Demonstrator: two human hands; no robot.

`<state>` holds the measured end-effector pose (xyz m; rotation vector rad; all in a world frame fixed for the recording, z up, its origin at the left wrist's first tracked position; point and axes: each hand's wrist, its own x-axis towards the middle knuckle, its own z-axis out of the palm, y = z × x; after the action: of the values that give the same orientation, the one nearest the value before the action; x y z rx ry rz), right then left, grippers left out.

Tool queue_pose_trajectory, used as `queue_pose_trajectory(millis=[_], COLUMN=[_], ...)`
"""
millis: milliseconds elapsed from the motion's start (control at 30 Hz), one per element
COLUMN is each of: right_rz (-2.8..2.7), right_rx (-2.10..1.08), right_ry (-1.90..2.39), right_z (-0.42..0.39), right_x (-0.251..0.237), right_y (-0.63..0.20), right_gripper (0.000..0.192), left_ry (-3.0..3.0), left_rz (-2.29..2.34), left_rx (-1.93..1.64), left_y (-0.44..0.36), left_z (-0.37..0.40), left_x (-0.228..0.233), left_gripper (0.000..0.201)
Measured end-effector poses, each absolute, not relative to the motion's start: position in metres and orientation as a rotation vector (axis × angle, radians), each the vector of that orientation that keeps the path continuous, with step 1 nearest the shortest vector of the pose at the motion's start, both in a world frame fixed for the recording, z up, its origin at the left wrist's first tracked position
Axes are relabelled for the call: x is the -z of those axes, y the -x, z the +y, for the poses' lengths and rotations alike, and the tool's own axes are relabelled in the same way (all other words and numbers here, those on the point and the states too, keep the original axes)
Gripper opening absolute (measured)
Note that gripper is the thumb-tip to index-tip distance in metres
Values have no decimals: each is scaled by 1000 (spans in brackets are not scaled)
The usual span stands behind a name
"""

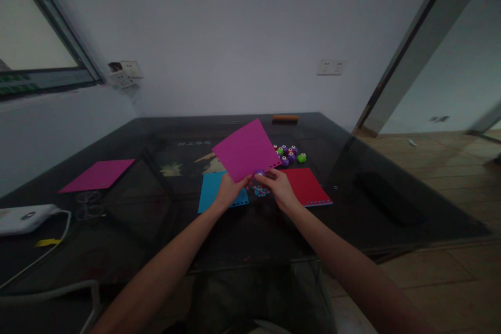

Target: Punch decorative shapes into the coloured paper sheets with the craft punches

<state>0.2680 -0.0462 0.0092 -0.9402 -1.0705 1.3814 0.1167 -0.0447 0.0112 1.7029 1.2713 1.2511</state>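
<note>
Both hands hold a pink sheet (pixel 246 150) tilted above the worktop (pixel 371 203), the left hand (pixel 227 191) pinching its lower corner, the right hand (pixel 279 186) closed on a small purple punch (pixel 260 173) at its lower edge.

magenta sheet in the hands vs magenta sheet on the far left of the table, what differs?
The held magenta sheet is lifted off the table and tilted, gripped by the left hand, with the right hand at its lower edge; the left magenta sheet lies flat and untouched. The held sheet shows a row of small notches punched along its right edge; none can be made out on the left one. Both share the same colour and a roughly rectangular shape.
</note>
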Motion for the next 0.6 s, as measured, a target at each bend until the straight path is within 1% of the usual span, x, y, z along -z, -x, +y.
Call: queue_pose_trajectory(millis=[233, 600], right_rz=[-1083, -1091], right_rx=[-1377, -1364], right_ry=[912, 908], right_z=[-45, -46], right_x=[-7, -8], right_y=[-268, -269], right_gripper=[32, 30], left_ry=[-1698, -1715], left_rz=[1305, 1290], left_rx=[-1249, -1242], left_y=[-117, -117], left_z=[-46, -47], left_x=[-13, -15], left_gripper=[20, 20])
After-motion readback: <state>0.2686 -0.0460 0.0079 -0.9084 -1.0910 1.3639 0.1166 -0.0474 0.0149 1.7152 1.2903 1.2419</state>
